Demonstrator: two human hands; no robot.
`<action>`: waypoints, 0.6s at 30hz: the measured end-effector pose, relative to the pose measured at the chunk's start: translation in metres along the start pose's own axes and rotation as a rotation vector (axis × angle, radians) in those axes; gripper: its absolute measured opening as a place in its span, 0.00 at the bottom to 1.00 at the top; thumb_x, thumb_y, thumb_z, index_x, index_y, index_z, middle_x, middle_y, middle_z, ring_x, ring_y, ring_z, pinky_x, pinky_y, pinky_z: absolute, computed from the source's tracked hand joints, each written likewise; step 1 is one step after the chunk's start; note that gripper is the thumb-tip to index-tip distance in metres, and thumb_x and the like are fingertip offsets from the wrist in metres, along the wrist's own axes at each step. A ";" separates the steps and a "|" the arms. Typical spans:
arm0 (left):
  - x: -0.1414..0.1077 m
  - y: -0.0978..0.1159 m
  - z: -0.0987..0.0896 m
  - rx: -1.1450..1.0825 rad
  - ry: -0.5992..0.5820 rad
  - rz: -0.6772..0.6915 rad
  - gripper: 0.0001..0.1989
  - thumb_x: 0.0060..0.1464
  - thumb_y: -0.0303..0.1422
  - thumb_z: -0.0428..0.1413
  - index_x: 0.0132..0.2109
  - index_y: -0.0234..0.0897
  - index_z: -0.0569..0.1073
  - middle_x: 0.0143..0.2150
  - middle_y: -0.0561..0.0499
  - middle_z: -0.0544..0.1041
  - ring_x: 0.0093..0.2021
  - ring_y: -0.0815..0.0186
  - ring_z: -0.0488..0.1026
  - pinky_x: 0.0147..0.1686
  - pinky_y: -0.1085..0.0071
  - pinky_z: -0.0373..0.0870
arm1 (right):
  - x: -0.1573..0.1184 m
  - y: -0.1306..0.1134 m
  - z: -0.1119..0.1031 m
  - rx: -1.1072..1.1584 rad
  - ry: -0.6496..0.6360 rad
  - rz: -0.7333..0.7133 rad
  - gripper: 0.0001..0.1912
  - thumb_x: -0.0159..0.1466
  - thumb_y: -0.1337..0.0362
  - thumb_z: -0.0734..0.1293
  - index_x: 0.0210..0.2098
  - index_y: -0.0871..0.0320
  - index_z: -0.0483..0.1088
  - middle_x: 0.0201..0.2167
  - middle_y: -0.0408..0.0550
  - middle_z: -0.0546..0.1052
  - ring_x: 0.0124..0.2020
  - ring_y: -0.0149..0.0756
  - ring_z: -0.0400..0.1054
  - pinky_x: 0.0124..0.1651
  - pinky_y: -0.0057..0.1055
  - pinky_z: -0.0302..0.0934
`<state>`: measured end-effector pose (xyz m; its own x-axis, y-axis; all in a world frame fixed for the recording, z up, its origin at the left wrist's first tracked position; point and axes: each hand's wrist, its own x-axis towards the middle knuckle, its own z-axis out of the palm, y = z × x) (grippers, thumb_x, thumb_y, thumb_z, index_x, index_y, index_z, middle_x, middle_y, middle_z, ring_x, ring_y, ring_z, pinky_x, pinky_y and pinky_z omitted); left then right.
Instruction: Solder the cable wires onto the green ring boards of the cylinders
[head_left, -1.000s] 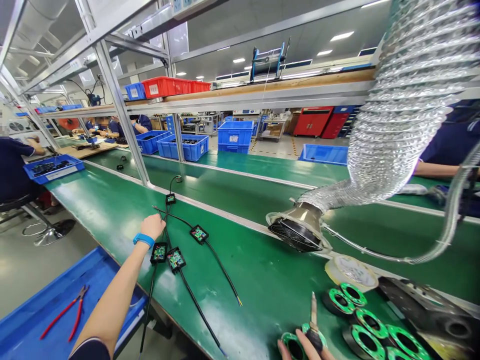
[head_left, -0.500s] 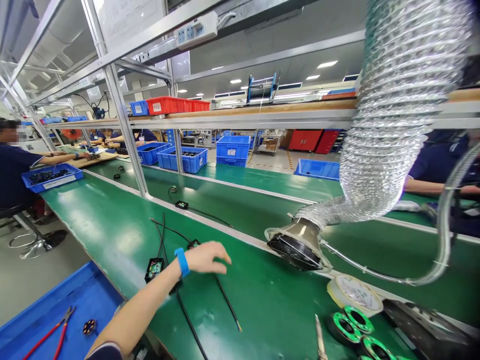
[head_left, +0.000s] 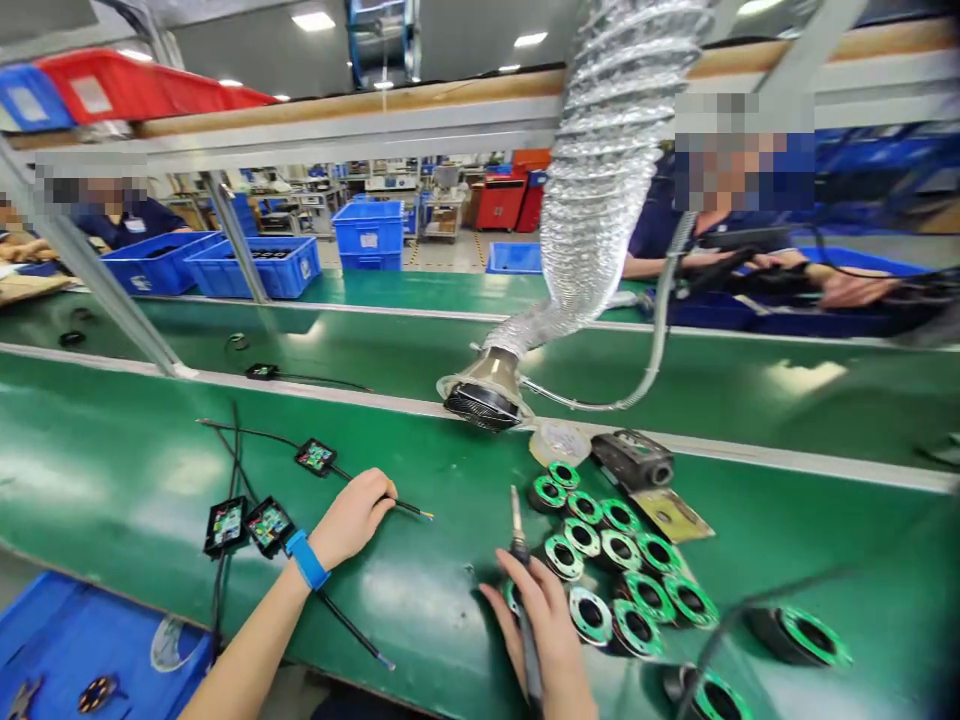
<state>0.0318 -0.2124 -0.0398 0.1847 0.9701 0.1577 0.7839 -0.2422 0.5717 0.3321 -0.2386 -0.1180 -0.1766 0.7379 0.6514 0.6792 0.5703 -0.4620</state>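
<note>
My left hand [head_left: 356,520] is closed on a black cable [head_left: 409,507], whose bare wire ends stick out to the right. That cable runs to a small black box with a green circuit board [head_left: 316,457]. Two similar boxes, a left one [head_left: 226,524] and a right one [head_left: 270,525], lie near my blue-banded wrist. Over a soldering iron [head_left: 517,520], my right hand [head_left: 547,625] has its thumb and fingers spread; the handle passes beneath the fingers, with a gap beside the thumb. Close to its right are several green-topped ring coils [head_left: 590,613].
A fume extraction hood [head_left: 480,395] on a silver duct hangs over the bench. Behind the coils lie a tape roll [head_left: 559,441] and a dark metal block [head_left: 634,457]. A blue tray [head_left: 82,640] sits lower left. A co-worker's hands [head_left: 847,285] are across the bench.
The view has swung right and down. My left hand has gone from open above the bench to closed on the cable. My right hand has come into view at the soldering iron.
</note>
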 end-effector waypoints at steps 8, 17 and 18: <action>0.016 0.007 0.006 0.084 -0.098 0.113 0.12 0.72 0.35 0.49 0.52 0.39 0.77 0.48 0.46 0.79 0.49 0.60 0.76 0.53 0.62 0.72 | 0.011 -0.013 0.002 0.201 -0.144 0.002 0.23 0.73 0.64 0.65 0.66 0.51 0.64 0.57 0.56 0.72 0.55 0.43 0.76 0.54 0.35 0.76; 0.034 0.018 0.037 0.192 -0.297 0.222 0.11 0.63 0.43 0.62 0.42 0.40 0.81 0.42 0.49 0.79 0.46 0.61 0.75 0.47 0.68 0.69 | -0.023 0.003 -0.002 0.026 -0.069 0.091 0.18 0.74 0.58 0.63 0.62 0.50 0.68 0.57 0.54 0.73 0.55 0.45 0.76 0.55 0.37 0.74; 0.032 0.018 0.039 0.198 -0.302 0.227 0.11 0.63 0.43 0.63 0.42 0.40 0.81 0.42 0.49 0.79 0.46 0.62 0.75 0.47 0.69 0.69 | -0.027 0.008 0.004 0.027 -0.049 0.087 0.18 0.75 0.56 0.63 0.61 0.50 0.68 0.56 0.54 0.73 0.54 0.46 0.77 0.54 0.37 0.75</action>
<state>0.0746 -0.1852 -0.0563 0.5080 0.8614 0.0014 0.7968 -0.4705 0.3791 0.3390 -0.2524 -0.1414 -0.1529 0.8017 0.5778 0.6742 0.5121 -0.5322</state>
